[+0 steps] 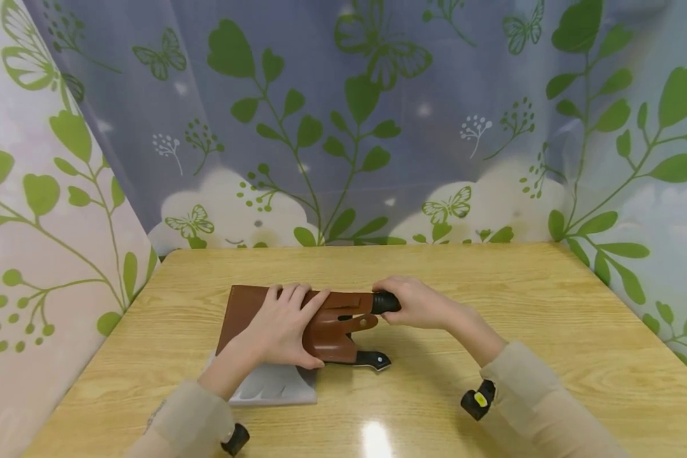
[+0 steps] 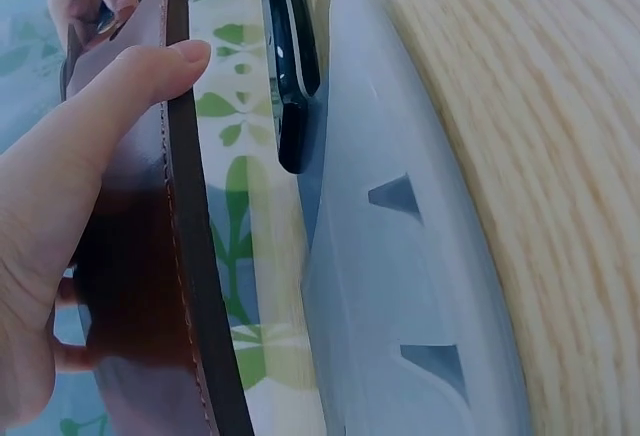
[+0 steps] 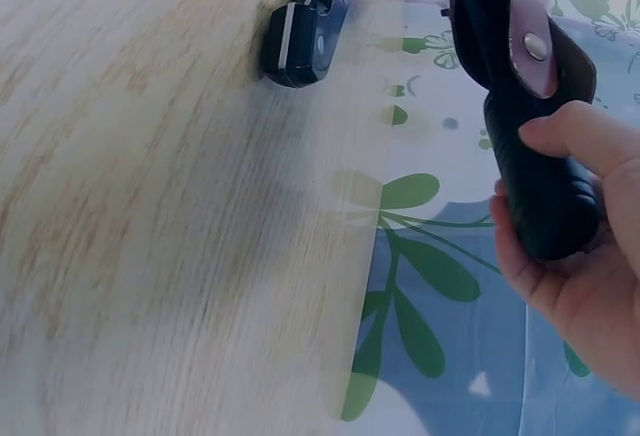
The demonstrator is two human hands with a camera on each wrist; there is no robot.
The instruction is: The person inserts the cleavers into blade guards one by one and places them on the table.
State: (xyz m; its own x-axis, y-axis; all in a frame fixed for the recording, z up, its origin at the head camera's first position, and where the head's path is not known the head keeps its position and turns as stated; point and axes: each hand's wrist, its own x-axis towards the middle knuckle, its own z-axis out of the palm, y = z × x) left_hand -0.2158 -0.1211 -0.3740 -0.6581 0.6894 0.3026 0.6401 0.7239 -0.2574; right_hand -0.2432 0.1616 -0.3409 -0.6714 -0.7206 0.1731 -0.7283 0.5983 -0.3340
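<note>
My left hand (image 1: 283,324) grips a brown leather sheath (image 1: 332,334) across its width, thumb at the near edge and fingers over the far edge. My right hand (image 1: 415,304) holds a black ribbed handle (image 1: 385,302) at the sheath's right end. The blade is hidden inside the leather. An unfastened strap with a snap button (image 3: 535,44) lies beside this handle in the right wrist view. Lower, on the table, a second knife has a black riveted handle (image 2: 288,66) and a pale, notched blade-shaped part (image 2: 390,276). The left wrist view shows the sheath raised above it.
Both hands work over a light wood-grain table (image 1: 464,394). A patterned curtain (image 1: 343,159) with leaves and butterflies hangs behind the table's far edge and along both sides. Black bands (image 1: 478,399) are worn at the sleeves.
</note>
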